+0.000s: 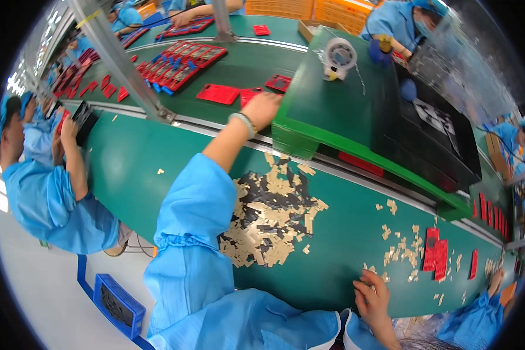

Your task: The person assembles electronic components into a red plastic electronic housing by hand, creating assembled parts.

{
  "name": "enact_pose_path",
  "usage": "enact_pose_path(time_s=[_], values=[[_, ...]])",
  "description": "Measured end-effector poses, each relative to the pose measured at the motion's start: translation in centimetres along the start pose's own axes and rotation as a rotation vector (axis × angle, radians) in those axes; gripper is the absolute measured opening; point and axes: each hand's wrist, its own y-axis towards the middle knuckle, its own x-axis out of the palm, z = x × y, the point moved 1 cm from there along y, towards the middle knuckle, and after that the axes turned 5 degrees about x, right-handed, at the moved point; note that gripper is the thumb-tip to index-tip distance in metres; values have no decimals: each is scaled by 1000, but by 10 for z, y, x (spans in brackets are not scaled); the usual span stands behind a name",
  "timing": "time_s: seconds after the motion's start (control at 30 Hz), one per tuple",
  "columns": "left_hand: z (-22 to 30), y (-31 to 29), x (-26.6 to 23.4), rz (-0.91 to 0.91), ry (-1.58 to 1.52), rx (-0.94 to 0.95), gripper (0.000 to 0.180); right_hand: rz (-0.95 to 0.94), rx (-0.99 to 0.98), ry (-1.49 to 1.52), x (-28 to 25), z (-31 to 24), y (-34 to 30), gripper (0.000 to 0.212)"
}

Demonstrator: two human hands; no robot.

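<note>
My left hand [261, 109], a beaded band at its wrist, reaches over the metal rail to the far belt. It is at a flat red part [248, 95] beside the green shelf; its fingertips are blurred and partly hidden, so I cannot tell whether it grips the part. Below that arm lies a heap of small beige and black strips [271, 219] on the green work surface [338, 233]. My right hand [372, 297] hovers at the near edge, fingers loosely bent and apart, nothing visible in them. Scattered beige pieces [411, 251] lie beyond it, next to stacked red parts [436, 256].
A green shelf [344, 105] with a tape roll [340, 53] and black tray [431, 128] overhangs the right. Red trays [184, 61] sit on the far belt behind a metal post [119, 58]. A co-worker [58, 186] sits left, above a blue bin [119, 303].
</note>
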Motion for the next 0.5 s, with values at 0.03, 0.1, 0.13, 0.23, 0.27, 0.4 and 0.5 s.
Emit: enact_pose_path(time_s=[0.03,0.1,0.13,0.23,0.27,0.4,0.5], values=[[-9,-7,-3,6,-2,-15,15,4,-4,-7,-2,1,-1,28],[-13,-3,-15,-87,18,-145,9,31,45,-27,-5,4,-5,27],[-13,-6,-18,26,67,-155,11,28,26,-30,-6,6,-6,27],[-8,-4,-19,92,-100,-119,29,23,22,-1,-4,7,-4,28],[-2,4,-12,94,-111,-92,29,-11,-26,7,-5,7,-3,29],[-22,-22,63,105,-445,-267,34,-60,-162,22,-5,6,2,32],[-53,-35,68,-75,-564,-576,30,-45,-192,19,-16,13,-5,33]])
